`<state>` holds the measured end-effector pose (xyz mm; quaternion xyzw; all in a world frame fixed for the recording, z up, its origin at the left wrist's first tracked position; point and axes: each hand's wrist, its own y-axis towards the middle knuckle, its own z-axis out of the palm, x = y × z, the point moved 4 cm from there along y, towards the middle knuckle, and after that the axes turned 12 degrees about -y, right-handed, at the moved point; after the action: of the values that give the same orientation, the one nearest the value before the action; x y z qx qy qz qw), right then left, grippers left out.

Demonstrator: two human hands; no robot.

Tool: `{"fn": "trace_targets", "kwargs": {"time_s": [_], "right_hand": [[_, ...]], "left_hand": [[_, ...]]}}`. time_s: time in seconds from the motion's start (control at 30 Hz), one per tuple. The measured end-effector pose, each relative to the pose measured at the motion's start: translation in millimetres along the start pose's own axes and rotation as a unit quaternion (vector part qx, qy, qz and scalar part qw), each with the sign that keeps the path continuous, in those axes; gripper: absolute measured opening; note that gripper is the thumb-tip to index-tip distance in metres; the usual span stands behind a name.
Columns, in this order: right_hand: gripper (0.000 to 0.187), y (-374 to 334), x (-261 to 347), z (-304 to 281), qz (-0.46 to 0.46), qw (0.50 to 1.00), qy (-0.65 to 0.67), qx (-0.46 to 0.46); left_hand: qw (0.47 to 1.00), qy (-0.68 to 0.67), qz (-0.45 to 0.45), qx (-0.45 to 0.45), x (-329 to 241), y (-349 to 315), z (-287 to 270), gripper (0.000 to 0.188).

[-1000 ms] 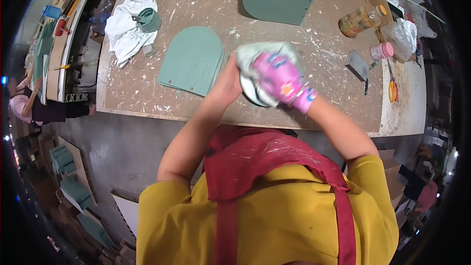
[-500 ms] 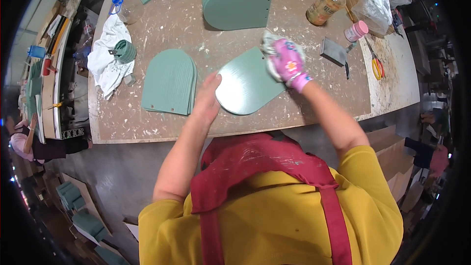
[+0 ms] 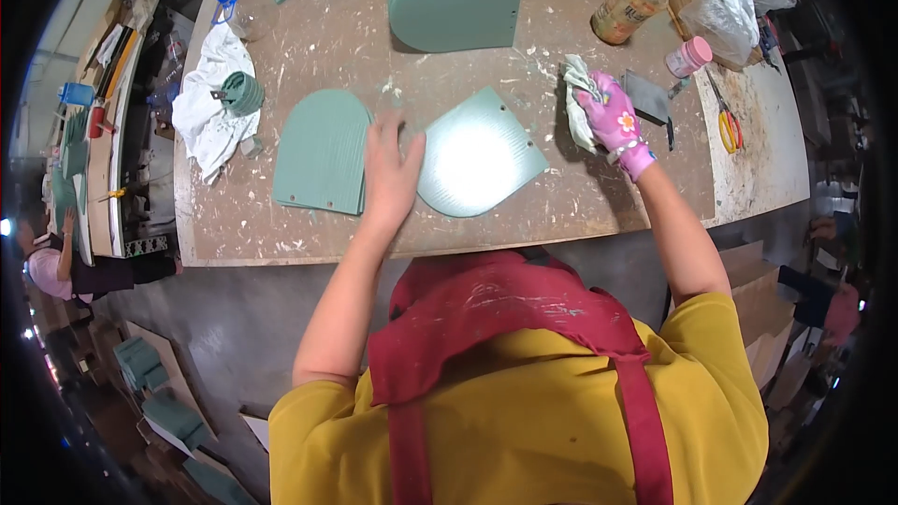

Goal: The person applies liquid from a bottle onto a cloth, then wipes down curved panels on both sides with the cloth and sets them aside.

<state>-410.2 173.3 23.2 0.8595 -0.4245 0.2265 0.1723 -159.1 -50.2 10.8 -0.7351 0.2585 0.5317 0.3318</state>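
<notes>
A single green arched panel (image 3: pixel 479 154) lies tilted on the worktable, its surface shining and two small holes near its square end. My bare left hand (image 3: pixel 393 164) has its fingers spread between that panel and a low stack of like green panels (image 3: pixel 321 150); its fingers reach the stack's right edge. Off to the right of the single panel, my right hand (image 3: pixel 610 112), in a pink flowered glove, is closed around a crumpled white cloth (image 3: pixel 578 105). A grey block (image 3: pixel 645 96) lies just beyond the glove.
A tall stack of green panels (image 3: pixel 456 9) stands at the far middle. On the right are a bottle (image 3: pixel 629 9), a pink-capped jar (image 3: pixel 689 57) and scissors (image 3: pixel 728 128). At left, a green cup-like roll (image 3: pixel 242 93) sits on a white cloth (image 3: pixel 201 112).
My right hand has moved right with the cloth, off the single panel. My left hand has let go of that panel's edge and shifted toward the low stack, fingers spreading.
</notes>
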Motion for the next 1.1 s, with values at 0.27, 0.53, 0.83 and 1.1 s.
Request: {"fn": "trace_targets", "kwargs": {"time_s": [0.27, 0.53, 0.83, 1.1], "right_hand": [[0.031, -59.8, 71.3, 19.7, -0.249, 0.951, -0.152, 0.104], [0.023, 3.4, 96.8, 68.4, -0.292, 0.946, -0.135, -0.023], [0.022, 14.1, 82.0, 62.7, -0.224, 0.966, -0.130, 0.025], [0.034, 16.9, 93.0, 60.9, -0.356, 0.904, -0.161, 0.174]], "left_hand": [[0.919, 0.285, 0.273, 0.005, -17.8, 31.0, 67.6, 0.035], [0.911, 0.275, 0.308, 0.020, -13.3, 32.3, 73.8, 0.030], [0.918, 0.272, 0.284, 0.049, -9.6, 32.3, 77.7, 0.038], [0.854, 0.367, 0.317, 0.188, -21.2, -43.7, 56.9, 0.061]]}}
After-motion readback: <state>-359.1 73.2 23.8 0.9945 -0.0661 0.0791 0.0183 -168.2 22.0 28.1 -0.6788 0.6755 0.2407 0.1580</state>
